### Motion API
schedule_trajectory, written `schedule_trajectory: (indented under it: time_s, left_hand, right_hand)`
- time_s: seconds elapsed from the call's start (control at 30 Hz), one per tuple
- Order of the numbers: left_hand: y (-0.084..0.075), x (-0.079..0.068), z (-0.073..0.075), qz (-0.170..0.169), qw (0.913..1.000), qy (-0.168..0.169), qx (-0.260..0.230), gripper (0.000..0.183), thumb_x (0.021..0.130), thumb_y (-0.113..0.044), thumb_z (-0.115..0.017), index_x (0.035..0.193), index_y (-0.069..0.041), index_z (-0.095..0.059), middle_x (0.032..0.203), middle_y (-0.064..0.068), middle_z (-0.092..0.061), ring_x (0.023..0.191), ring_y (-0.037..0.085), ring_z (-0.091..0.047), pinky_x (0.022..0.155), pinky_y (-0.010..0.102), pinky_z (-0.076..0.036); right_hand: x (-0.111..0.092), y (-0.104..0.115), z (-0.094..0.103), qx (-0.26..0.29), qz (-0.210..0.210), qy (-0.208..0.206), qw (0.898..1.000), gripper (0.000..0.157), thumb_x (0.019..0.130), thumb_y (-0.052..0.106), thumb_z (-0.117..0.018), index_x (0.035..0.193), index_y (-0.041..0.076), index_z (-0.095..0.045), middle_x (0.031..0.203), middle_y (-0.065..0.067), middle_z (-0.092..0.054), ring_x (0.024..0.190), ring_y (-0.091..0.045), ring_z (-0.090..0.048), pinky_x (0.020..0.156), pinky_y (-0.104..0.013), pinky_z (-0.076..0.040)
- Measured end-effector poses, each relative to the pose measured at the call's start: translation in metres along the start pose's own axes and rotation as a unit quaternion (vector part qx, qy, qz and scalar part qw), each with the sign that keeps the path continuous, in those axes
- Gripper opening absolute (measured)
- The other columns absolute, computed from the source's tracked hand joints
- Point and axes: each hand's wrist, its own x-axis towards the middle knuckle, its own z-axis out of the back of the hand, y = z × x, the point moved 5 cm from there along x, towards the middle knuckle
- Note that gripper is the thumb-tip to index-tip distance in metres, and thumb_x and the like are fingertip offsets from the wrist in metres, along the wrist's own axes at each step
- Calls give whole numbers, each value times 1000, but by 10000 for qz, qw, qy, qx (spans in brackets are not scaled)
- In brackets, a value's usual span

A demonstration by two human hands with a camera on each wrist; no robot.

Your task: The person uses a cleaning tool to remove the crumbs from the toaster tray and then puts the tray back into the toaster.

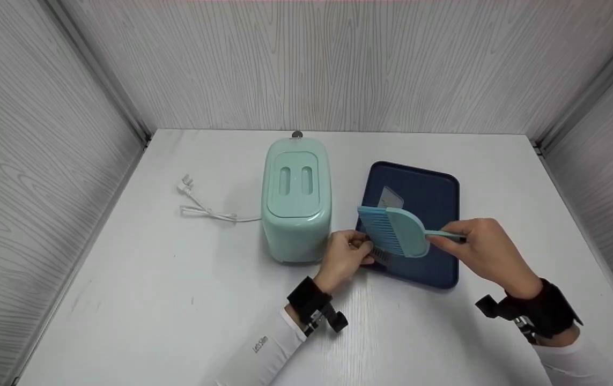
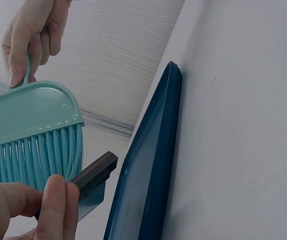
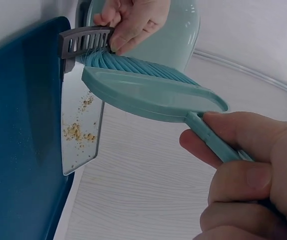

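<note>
Best to steady the metal plate, pinched by its dark grip in the left hand, low over the blue tray between the hands, and coax crumbs off with light strokes of the brush, held by its handle in the right hand, clear of the mint appliance beside the left.

Pale wood-grain walls on three sides; grey corner strips; white tabletop.
</note>
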Motion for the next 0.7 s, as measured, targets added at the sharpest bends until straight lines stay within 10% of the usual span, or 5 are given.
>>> schedule_trajectory:
  time_s: [0.7]
  left_hand:
    - [1,0,0,47,10000,-30,-69,17,97,7,-64,110,16,-67,84,7,-60,62,9,-64,67,26,-66]
  right_hand:
    - [7,-19,-3,-215,-120,-199,9995,4,90,10,-81,86,8,-82,71,6,-68,56,-4,-41,50,-16,-34]
